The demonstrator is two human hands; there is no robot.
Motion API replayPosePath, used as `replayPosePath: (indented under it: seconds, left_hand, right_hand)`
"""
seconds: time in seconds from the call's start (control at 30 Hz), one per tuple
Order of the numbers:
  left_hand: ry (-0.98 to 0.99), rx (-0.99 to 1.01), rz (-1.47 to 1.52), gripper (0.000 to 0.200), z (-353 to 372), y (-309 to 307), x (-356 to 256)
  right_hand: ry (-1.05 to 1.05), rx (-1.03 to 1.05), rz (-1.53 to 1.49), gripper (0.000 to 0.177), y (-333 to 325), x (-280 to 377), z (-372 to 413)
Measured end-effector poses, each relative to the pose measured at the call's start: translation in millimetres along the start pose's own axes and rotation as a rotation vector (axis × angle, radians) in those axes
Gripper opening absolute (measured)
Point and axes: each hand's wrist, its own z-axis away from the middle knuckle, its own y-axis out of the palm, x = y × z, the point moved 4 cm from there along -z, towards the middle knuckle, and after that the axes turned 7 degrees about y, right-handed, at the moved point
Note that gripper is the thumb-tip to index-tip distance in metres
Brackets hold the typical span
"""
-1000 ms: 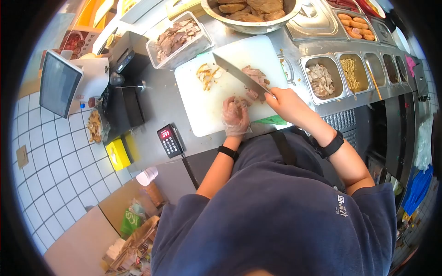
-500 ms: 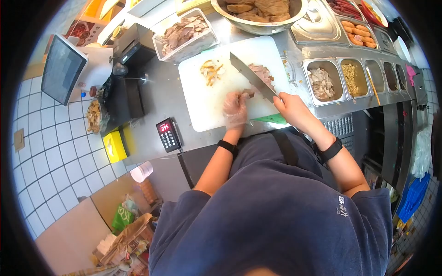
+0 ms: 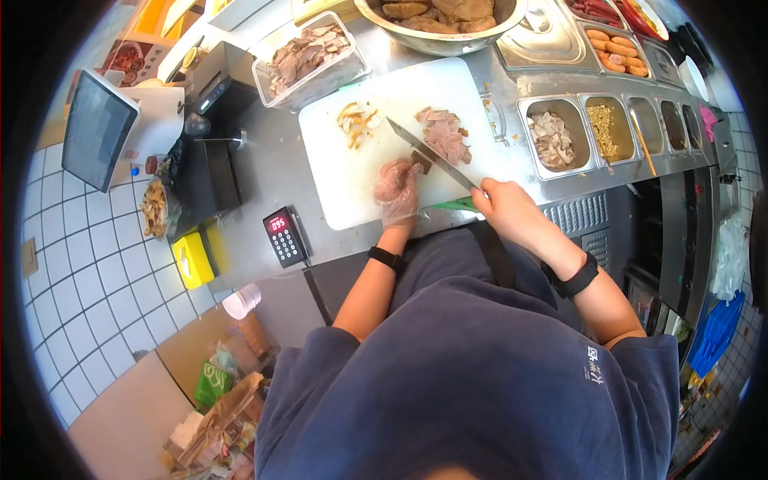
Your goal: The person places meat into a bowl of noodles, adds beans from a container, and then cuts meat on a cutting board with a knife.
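My right hand point(image 3: 506, 208) is closed round the handle of a kitchen knife point(image 3: 436, 158), its blade slanting up and left over the white cutting board point(image 3: 344, 188). My left hand point(image 3: 394, 186), in a clear plastic glove, is curled on the board with its fingers against a brown piece of meat point(image 3: 422, 162). The knife blade passes right beside that piece; whether it touches cannot be made out. A pile of pinkish sliced meat point(image 3: 445, 134) lies right of the blade. Pale yellow-brown strips point(image 3: 355, 124) sit at the board's upper left.
Beyond the board stand a clear tub point(image 3: 268, 84) of sliced meat and a metal bowl point(image 3: 444, 42) with large brown pieces. Metal pans point(image 3: 554, 142) of ingredients line the right side. A keypad point(image 3: 285, 238) with red digits and a black box point(image 3: 216, 172) are at left.
The knife blade has shifted left and now looks narrower, uncovering more of the sliced pile. My left hand has curled tighter around the meat. The whole view has moved slightly.
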Motion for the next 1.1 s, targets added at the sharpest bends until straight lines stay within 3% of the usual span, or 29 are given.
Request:
replayPosePath:
  seconds: [0.1, 0.23, 0.43, 0.73, 0.83, 1.1]
  left_hand:
    - [0.157, -0.022, -0.126, 0.010, -1.9, -1.0, -5.9]
    - [0.159, -0.021, -0.104, 0.008, -0.3, 1.6, -2.0]
    - [0.189, 0.010, -0.159, 0.007, -4.9, -1.4, -9.7]
    - [0.136, 0.032, -0.184, 0.010, -6.9, 2.0, -6.6]
    - [0.141, 0.046, -0.194, 0.006, -5.5, 0.3, -8.4]
    - [0.175, 0.041, -0.217, 0.010, -8.3, 1.0, -8.8]
  right_hand:
    - [-0.019, -0.023, -0.013, 0.034, -5.3, 8.6, -1.4]
    - [-0.104, -0.067, -0.008, 0.032, 2.5, 17.7, -5.7]
    - [0.008, 0.039, 0.059, 0.031, 7.2, 26.2, -7.2]
    - [-0.088, -0.058, 0.116, 0.030, 44.5, 25.0, -47.9]
    - [-0.131, -0.111, 0.042, 0.030, 29.1, 18.3, -60.3]
    - [-0.082, 0.010, 0.034, 0.033, 14.4, 15.0, -34.3]
